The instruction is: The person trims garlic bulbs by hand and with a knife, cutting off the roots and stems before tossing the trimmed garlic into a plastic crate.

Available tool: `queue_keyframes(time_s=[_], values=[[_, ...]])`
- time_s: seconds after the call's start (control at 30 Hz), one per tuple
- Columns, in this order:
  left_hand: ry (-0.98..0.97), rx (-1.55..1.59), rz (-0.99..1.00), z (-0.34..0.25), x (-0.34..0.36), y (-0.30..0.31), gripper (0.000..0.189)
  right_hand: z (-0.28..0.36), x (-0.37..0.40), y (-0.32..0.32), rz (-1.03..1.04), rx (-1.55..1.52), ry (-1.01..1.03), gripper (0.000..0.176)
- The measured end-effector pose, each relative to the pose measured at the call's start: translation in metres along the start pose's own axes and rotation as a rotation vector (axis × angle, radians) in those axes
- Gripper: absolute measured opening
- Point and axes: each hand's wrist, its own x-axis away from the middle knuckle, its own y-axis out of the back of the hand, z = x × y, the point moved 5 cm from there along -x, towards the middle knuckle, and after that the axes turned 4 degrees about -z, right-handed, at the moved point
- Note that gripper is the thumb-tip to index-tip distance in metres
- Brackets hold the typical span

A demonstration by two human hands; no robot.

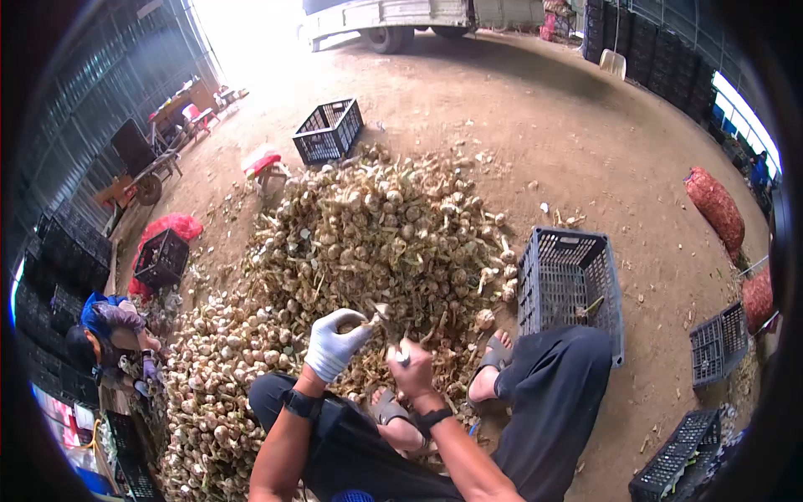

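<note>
Pinching what looks like a garlic stem at lower centre, the fingers of your gloved left hand are together; those of your right hand are clenched around a pale handle, its far end too blurred to read. They meet closely, likely so both reach the same garlic. Before your feet, mid-frame, the stemmed pile seems placed within easy reach. Paler bulbs spread across the lower left. Beside your knee, right of centre, a crate stands mouth up, probably kept handy.
</note>
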Motion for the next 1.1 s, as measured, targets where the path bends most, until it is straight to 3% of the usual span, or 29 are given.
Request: queue_keyframes(time_s=[0.03, 0.1, 0.17, 0.2, 0.23, 0.27, 0.3, 0.37, 0.43, 0.5, 0.53, 0.57, 0.63, 0.7, 0.73, 0.83, 0.97, 1.1], values=[[0.128, 0.144, 0.017, 0.004, -0.005, 0.002, 0.015, -0.033, 0.022, -0.009, 0.125, 0.156, -0.244, 0.023], [0.145, 0.133, -0.028, 0.008, -0.007, 0.013, 0.016, -0.091, 0.069, -0.022, 0.188, 0.252, -0.458, 0.025], [0.153, 0.236, -0.046, 0.018, -0.008, 0.026, 0.018, -0.117, 0.090, -0.027, 0.147, 0.294, -0.526, 0.025], [0.169, 0.286, -0.127, -0.008, 0.002, 0.031, 0.018, -0.124, 0.090, -0.028, 0.166, 0.307, -0.568, 0.026], [0.115, 0.272, -0.209, 0.001, 0.001, 0.056, 0.016, -0.130, 0.090, -0.027, 0.186, 0.322, -0.613, 0.028], [0.027, 0.507, -0.223, 0.025, 0.003, 0.090, 0.020, -0.135, 0.087, -0.023, 0.146, 0.303, -0.623, 0.028], [-0.068, 0.275, -0.428, 0.068, 0.009, 0.155, 0.025, -0.123, 0.078, -0.012, 0.074, 0.243, -0.630, 0.030], [-0.268, 1.170, -0.229, 0.061, 0.032, 0.246, 0.043, -0.154, 0.076, -0.005, -0.067, 0.220, -0.796, 0.034], [-0.131, 1.386, -0.692, 0.056, 0.072, 0.293, 0.050, -0.178, 0.077, 0.002, -0.251, 0.177, -0.858, 0.039], [-0.166, 1.054, -0.815, 0.126, 0.071, 0.340, 0.055, -0.171, 0.075, 0.003, -0.280, 0.155, -0.884, 0.039], [-0.062, 0.781, -0.757, 0.115, 0.065, 0.312, 0.055, -0.173, 0.077, 0.000, -0.258, 0.139, -0.858, 0.040], [0.122, 0.611, -0.826, 0.093, 0.049, 0.272, 0.055, -0.175, 0.079, -0.003, -0.237, 0.126, -0.834, 0.040], [0.115, 0.457, -0.560, 0.111, 0.007, 0.223, 0.057, -0.169, 0.082, -0.007, -0.241, 0.052, -0.872, 0.039], [0.179, 0.191, -0.441, 0.084, -0.033, 0.146, 0.036, -0.171, 0.084, -0.011, -0.258, 0.008, -0.936, 0.038], [0.079, 0.094, -0.253, 0.100, -0.060, 0.118, 0.036, -0.171, 0.083, -0.011, -0.260, 0.002, -0.924, 0.038], [-0.141, -0.405, -0.032, 0.090, -0.111, 0.029, 0.037, -0.188, 0.088, -0.014, -0.331, -0.085, -0.988, 0.031], [-0.385, -0.708, 0.098, 0.154, -0.177, -0.047, 0.042, -0.217, 0.101, -0.015, -0.335, -0.067, -1.025, 0.028], [-0.353, -0.928, 0.183, 0.204, -0.219, -0.091, 0.045, -0.231, 0.112, -0.013, -0.319, 0.025, -1.094, 0.028]])
